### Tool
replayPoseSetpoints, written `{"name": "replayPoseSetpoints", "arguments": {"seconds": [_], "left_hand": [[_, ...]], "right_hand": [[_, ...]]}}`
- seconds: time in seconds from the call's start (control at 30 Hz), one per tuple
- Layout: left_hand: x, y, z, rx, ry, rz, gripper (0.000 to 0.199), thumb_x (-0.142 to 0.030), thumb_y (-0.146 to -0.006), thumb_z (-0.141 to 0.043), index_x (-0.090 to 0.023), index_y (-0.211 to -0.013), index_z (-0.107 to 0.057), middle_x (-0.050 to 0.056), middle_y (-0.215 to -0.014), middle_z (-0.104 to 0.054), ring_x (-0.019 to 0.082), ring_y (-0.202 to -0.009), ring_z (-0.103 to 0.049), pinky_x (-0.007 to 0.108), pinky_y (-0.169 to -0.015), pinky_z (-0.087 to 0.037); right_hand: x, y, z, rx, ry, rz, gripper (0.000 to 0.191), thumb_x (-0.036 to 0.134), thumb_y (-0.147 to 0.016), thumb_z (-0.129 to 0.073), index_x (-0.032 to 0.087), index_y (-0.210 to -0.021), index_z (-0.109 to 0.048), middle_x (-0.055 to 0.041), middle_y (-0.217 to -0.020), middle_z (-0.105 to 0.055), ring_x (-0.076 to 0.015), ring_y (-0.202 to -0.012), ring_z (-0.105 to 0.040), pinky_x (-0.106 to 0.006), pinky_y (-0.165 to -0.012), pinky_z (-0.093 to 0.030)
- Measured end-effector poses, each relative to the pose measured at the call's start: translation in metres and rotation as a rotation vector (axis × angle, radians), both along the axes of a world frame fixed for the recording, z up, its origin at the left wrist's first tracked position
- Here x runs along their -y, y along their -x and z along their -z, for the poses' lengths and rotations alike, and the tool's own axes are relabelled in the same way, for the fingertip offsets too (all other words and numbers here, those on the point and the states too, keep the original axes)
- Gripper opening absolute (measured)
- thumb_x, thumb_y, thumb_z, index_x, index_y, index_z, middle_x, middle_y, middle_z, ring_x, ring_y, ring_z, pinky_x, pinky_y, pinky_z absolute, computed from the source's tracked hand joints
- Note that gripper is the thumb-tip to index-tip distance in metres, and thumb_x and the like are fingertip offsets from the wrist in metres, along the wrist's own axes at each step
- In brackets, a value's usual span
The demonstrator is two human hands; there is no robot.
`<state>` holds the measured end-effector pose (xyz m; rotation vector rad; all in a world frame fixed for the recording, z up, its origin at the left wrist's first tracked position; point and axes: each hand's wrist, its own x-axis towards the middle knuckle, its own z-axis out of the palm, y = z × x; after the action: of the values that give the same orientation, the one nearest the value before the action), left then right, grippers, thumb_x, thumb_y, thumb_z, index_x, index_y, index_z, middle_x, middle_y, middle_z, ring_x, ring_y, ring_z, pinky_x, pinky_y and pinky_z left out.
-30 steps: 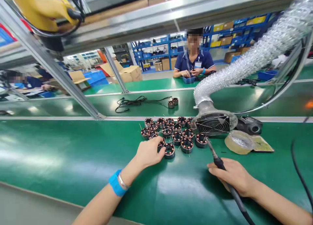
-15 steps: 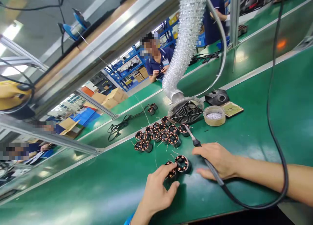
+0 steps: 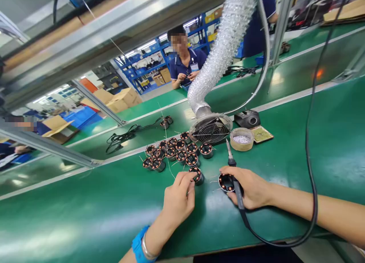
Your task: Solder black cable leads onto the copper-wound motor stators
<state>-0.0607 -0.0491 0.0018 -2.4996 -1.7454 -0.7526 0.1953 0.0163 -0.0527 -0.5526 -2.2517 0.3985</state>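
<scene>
My left hand (image 3: 179, 197) is closed at the near rim of a copper-wound motor stator (image 3: 197, 176), which stands at the front of a cluster of similar stators (image 3: 181, 156). My right hand (image 3: 251, 187) grips a soldering iron (image 3: 237, 188), its tip pointing up and away. The same hand has its thumb and fingers around another stator (image 3: 225, 182), whose thin wire ends stick out to the left. A fine wire (image 3: 168, 156) hangs from above and runs down toward my left fingers; its lower end is hard to make out.
A fan-type fume extractor (image 3: 211, 129) with a silver duct (image 3: 212, 65) stands behind the stators. Beside it are a round tub (image 3: 242, 139), a flat tin (image 3: 262, 134) and a black holder (image 3: 247, 119). The iron's cable (image 3: 310, 141) loops at right. A co-worker (image 3: 186, 65) sits opposite.
My left hand has moved one stator forward, up to the cluster. My right hand has closed around the other stator while keeping the soldering iron. The view has shifted slightly.
</scene>
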Motion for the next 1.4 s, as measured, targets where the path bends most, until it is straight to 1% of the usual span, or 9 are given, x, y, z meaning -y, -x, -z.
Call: {"name": "replayPoseSetpoints", "arguments": {"seconds": [0.17,0.23,0.37,0.53,0.73,0.93,1.13,1.3,1.4], "left_hand": [[-0.005,-0.038,-0.015,0.166,0.514,-0.004,0.031,-0.026,-0.1,-0.032,-0.018,-0.122,-0.053,0.003,-0.08,-0.071,0.019,-0.076,-0.067,0.031,-0.073,-0.048],[-0.013,-0.045,-0.016,0.301,0.671,-0.022,0.029,-0.03,-0.101,-0.029,-0.017,-0.113,-0.053,-0.002,-0.066,-0.065,0.017,-0.066,-0.062,0.03,-0.07,-0.045],[-0.026,-0.047,-0.01,0.513,0.81,-0.031,0.024,-0.034,-0.096,-0.038,-0.02,-0.081,-0.049,-0.006,-0.058,-0.05,0.013,-0.057,-0.047,0.025,-0.059,-0.036],[-0.03,-0.045,-0.007,0.593,0.954,-0.004,0.02,-0.034,-0.085,-0.047,-0.018,-0.073,-0.049,-0.006,-0.061,-0.039,0.012,-0.058,-0.033,0.024,-0.054,-0.027],[-0.025,-0.044,-0.006,0.53,0.893,0.083,0.032,-0.041,-0.094,-0.036,-0.019,-0.074,-0.049,-0.004,-0.062,-0.038,0.013,-0.06,-0.034,0.025,-0.056,-0.028],[-0.031,-0.053,-0.008,0.524,0.704,-0.04,0.028,-0.031,-0.094,-0.036,-0.019,-0.071,-0.046,-0.004,-0.063,-0.042,0.013,-0.062,-0.039,0.025,-0.059,-0.03],[-0.035,-0.06,-0.009,0.732,0.756,-0.086,0.035,-0.042,-0.097,-0.034,-0.019,-0.078,-0.053,-0.005,-0.059,-0.037,0.013,-0.056,-0.036,0.024,-0.054,-0.029],[-0.016,-0.048,-0.02,0.406,0.758,-0.053,0.029,-0.039,-0.097,-0.043,-0.019,-0.081,-0.058,-0.004,-0.06,-0.047,0.012,-0.057,-0.042,0.025,-0.057,-0.028],[-0.012,-0.048,-0.017,0.398,0.734,-0.056,0.028,-0.033,-0.096,-0.044,-0.018,-0.076,-0.058,-0.004,-0.059,-0.047,0.012,-0.057,-0.042,0.025,-0.057,-0.029]], "right_hand": [[-0.003,-0.001,-0.001,-0.018,0.005,0.016,0.053,0.027,-0.078,-0.059,0.016,-0.127,-0.039,-0.0107,-0.1,-0.063,-0.0249,-0.082,-0.062,-0.041,-0.073,-0.057],[-0.002,0.001,-0.001,-0.031,0.012,0.009,0.053,0.025,-0.078,-0.057,0.016,-0.127,-0.039,-0.0108,-0.101,-0.063,-0.0243,-0.083,-0.062,-0.039,-0.074,-0.057],[0.0,-0.001,0.001,-0.044,0.04,-0.006,0.051,0.023,-0.078,-0.055,0.016,-0.127,-0.04,-0.011,-0.103,-0.063,-0.023,-0.085,-0.064,-0.036,-0.075,-0.057],[0.003,-0.007,0.0,-0.036,0.082,-0.024,0.05,0.023,-0.08,-0.056,0.017,-0.127,-0.04,-0.0104,-0.104,-0.064,-0.0219,-0.086,-0.065,-0.034,-0.076,-0.058],[0.002,-0.004,-0.003,-0.057,0.105,-0.018,0.051,0.024,-0.08,-0.057,0.017,-0.127,-0.04,-0.0103,-0.104,-0.064,-0.0218,-0.084,-0.064,-0.034,-0.075,-0.057],[-0.001,0.003,-0.003,-0.052,0.12,0.005,0.048,0.023,-0.078,-0.054,0.016,-0.125,-0.041,-0.0111,-0.101,-0.066,-0.0232,-0.081,-0.064,-0.036,-0.072,-0.057],[-0.003,0.0,-0.004,-0.054,0.161,-0.014,0.047,0.02,-0.08,-0.053,0.017,-0.125,-0.041,-0.0106,-0.103,-0.066,-0.022,-0.083,-0.065,-0.034,-0.073,-0.057],[-0.004,-0.004,-0.005,-0.047,0.165,0.01,0.048,0.021,-0.082,-0.055,0.018,-0.128,-0.04,-0.0105,-0.107,-0.065,-0.0228,-0.09,-0.066,-0.034,-0.078,-0.057],[-0.003,-0.004,-0.004,-0.041,0.173,0.027,0.049,0.021,-0.081,-0.055,0.019,-0.128,-0.041,-0.0107,-0.109,-0.065,-0.0236,-0.093,-0.066,-0.035,-0.079,-0.058]]}}
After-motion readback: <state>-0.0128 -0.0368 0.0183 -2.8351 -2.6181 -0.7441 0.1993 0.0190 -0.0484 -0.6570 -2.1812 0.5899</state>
